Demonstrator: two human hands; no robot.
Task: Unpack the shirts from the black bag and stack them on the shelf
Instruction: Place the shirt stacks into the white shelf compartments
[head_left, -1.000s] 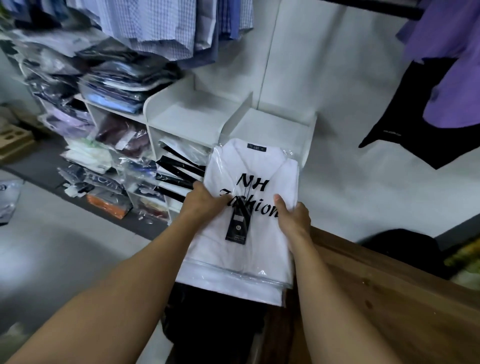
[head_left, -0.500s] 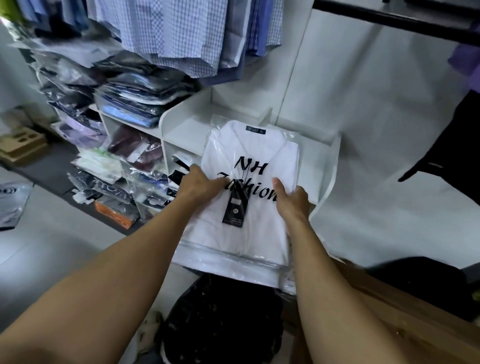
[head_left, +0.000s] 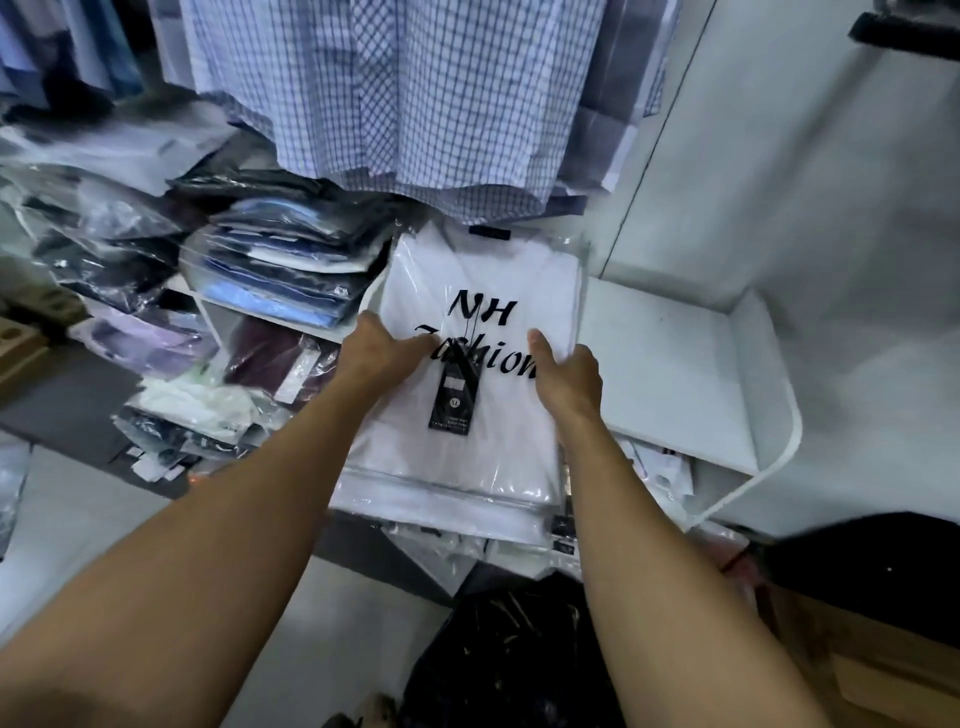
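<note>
A stack of folded white shirts in clear plastic (head_left: 498, 280), printed "NH Fashion" with a black hang tag, lies over the left compartment of the white shelf top (head_left: 670, 374). My left hand (head_left: 382, 351) holds the stack's left edge with the thumb on top. My right hand (head_left: 569, 374) holds the right edge the same way. The fingers beneath are hidden. The black bag (head_left: 509, 654) sits on the floor below, between my forearms.
Checked shirts (head_left: 415, 93) hang just above the shelf. Piles of bagged shirts (head_left: 280, 260) fill the shelves to the left. A wooden counter (head_left: 872, 675) and a dark object stand at the right. Grey floor lies at lower left.
Both hands have carried the white stack forward and left, from above the bag onto the shelf top's left compartment. The view has moved closer to the shelf.
</note>
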